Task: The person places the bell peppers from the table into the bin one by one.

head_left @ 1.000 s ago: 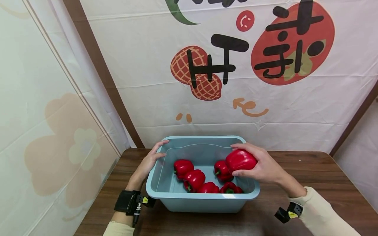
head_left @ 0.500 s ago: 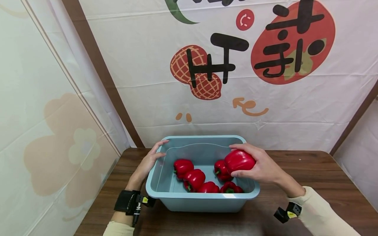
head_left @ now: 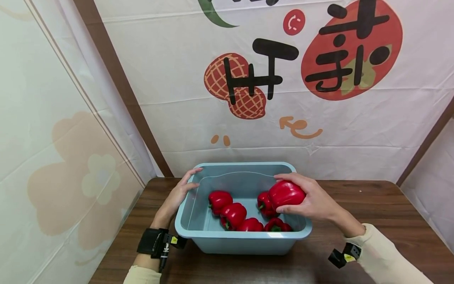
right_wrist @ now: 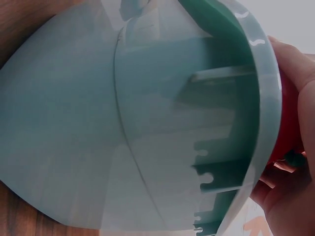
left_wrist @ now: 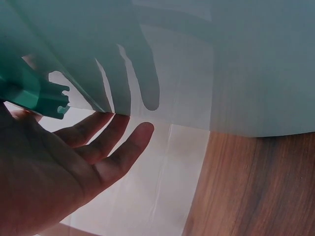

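Note:
A light blue plastic bin (head_left: 244,242) stands on the table with several red bell peppers in it, among them a left pepper (head_left: 220,202), a middle pepper (head_left: 234,216) and a right pepper (head_left: 264,203). My left hand (head_left: 177,197) grips the bin's left rim, thumb over the edge; the left wrist view shows fingers (left_wrist: 120,155) against the outer wall. With my right hand (head_left: 317,199) I hold another red bell pepper (head_left: 288,195) over the bin's right end, thumb in front and fingers behind. Its green stem (right_wrist: 295,158) shows in the right wrist view.
The bin sits on a dark wood table (head_left: 369,221). Behind the table hangs a white printed cloth (head_left: 170,79), and a second cloth (head_left: 71,157) with a flower print closes off the left side.
My right hand, with the bell pepper in it, has shifted slightly left over the bin. The left hand and the peppers in the bin stay as they were.

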`<state>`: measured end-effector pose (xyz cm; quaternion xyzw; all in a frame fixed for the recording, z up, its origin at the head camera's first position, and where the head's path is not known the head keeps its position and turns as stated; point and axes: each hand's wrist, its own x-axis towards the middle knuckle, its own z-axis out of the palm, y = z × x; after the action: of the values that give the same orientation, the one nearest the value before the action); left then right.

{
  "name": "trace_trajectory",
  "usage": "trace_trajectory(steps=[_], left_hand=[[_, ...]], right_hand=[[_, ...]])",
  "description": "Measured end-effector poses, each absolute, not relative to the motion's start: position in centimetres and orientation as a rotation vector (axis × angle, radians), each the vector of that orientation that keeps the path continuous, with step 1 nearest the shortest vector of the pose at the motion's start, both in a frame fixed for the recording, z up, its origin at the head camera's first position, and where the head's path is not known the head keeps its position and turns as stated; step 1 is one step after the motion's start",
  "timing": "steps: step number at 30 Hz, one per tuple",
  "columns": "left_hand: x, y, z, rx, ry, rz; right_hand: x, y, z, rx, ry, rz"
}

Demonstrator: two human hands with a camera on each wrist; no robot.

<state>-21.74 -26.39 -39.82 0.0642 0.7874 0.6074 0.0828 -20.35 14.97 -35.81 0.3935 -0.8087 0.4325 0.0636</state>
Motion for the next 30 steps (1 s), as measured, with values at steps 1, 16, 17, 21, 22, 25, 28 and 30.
trace_trajectory(steps=[1, 16, 17, 21, 22, 25, 28, 30], left_hand=[[-21.7, -26.4, -39.8, 0.191, 2.353, 1.812], [-21.8, -26.5, -40.0, 0.188, 2.350, 1.820], [-21.8, -26.5, -40.0, 0.188, 2.349, 1.820], [-21.8, -26.5, -40.0, 0.190, 2.347, 1.822], [-21.8, -26.5, -40.0, 0.191, 2.349, 1.822], [-21.8, -26.5, -40.1, 0.198, 2.350, 1.824], [-21.8, -26.5, -40.1, 0.201, 2.351, 1.825], [-21.8, -26.5, -40.1, 0.203, 2.348, 1.828]], right_hand=[[-20.4, 14.9, -35.8, 1.195, -2.440, 1.305], [-20.4, 14.5, -36.1, 1.209, -2.451, 1.292], [-20.4, 14.4, -36.2, 1.213, -2.449, 1.293], [-20.5, 14.2, -36.2, 1.239, -2.443, 1.287], [-20.5, 14.2, -36.2, 1.242, -2.442, 1.288], [-20.5, 14.1, -36.3, 1.255, -2.445, 1.286], [-20.5, 14.0, -36.3, 1.254, -2.448, 1.281], [-20.5, 13.9, -36.3, 1.253, -2.450, 1.279]])
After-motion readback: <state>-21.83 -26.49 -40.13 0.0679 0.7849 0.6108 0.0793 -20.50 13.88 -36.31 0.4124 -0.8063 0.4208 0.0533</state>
